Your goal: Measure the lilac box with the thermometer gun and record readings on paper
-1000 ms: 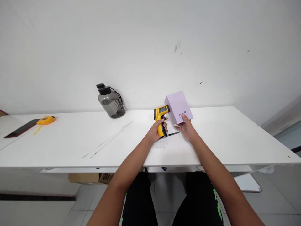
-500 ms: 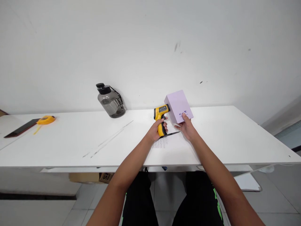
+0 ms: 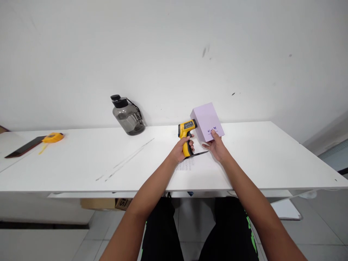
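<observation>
My left hand (image 3: 181,148) is closed around the handle of a yellow and black infrared thermometer (image 3: 187,125). Its black nose points right and lies close against the left side of a lilac box (image 3: 208,119); whether they touch I cannot tell. My right hand (image 3: 216,146) grips that box at its lower end, thumb on the printed face and fingers beneath. The box is tilted. Under my hands lie a dark pen (image 3: 200,153) and a sheet of paper (image 3: 186,165) with handwriting, its edges hard to see against the table.
A grey water bottle (image 3: 127,117) with a black lid stands by the wall. Farther left, a yellow tape measure (image 3: 53,137) lies against a flat dark object (image 3: 24,147). The white table's (image 3: 108,185) front edge runs before my legs. Below it is a cardboard box (image 3: 98,203).
Both hands keep their grips, and the thermometer stays beside the box. The whole view has shifted very slightly; nothing else has visibly moved.
</observation>
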Action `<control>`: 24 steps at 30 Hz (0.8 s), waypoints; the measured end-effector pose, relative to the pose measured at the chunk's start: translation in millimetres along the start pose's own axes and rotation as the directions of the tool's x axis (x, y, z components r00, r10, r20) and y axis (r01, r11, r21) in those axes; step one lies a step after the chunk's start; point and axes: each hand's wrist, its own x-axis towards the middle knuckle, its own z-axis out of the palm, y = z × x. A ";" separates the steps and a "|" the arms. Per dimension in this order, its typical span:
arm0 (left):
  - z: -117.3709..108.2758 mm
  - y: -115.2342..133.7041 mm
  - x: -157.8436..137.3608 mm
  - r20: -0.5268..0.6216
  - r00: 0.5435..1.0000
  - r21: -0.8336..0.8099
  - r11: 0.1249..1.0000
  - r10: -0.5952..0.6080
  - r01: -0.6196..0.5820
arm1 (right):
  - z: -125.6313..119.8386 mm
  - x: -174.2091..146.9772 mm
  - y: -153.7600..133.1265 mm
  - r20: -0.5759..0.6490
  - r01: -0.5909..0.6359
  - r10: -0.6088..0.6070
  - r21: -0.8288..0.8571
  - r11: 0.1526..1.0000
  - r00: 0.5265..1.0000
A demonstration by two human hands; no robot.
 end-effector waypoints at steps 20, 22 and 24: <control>-1.1 0.4 0.0 -0.002 1.000 -0.005 1.000 -0.008 0.008 | 0.3 -1.4 -2.1 0.017 -0.003 0.003 -0.027 1.000 1.000; -0.8 0.8 -0.2 -0.003 1.000 -0.006 1.000 -0.011 0.011 | 0.2 -1.4 -2.2 0.017 -0.002 0.003 -0.027 1.000 1.000; -0.5 1.2 -0.4 -0.009 1.000 -0.007 1.000 -0.015 0.015 | -0.1 -1.1 -2.0 0.019 -0.002 0.002 -0.026 1.000 1.000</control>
